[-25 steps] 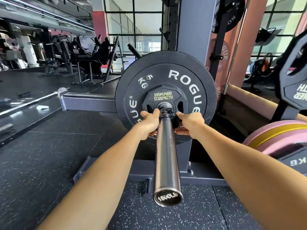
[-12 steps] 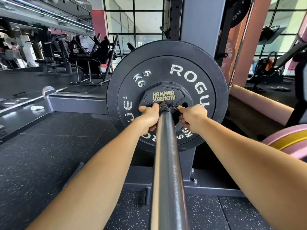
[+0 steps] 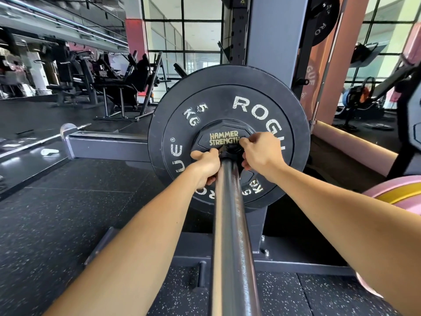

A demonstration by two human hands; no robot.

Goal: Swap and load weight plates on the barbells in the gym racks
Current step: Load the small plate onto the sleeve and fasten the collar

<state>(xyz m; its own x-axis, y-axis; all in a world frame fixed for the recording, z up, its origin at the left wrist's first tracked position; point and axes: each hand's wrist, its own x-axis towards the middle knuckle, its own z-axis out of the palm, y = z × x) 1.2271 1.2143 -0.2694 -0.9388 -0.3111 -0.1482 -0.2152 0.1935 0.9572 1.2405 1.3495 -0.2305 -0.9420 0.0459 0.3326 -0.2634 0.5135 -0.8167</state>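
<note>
Just beyond both hands (image 3: 230,159), small plate (image 3: 218,139).

Black exercise machines (image 3: 118,83) stand before gridded windows (image 3: 182,30), far left.

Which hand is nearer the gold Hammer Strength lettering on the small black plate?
Right. The right hand touches the lettering's right end; the left hand sits below it, left of the steel bar sleeve.

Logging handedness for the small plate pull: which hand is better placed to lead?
Right, marginally. The right hand has fingers hooked over the small Hammer Strength plate near its top; the left hand grips lower beside the barbell sleeve, its hold on the plate unclear.
</note>
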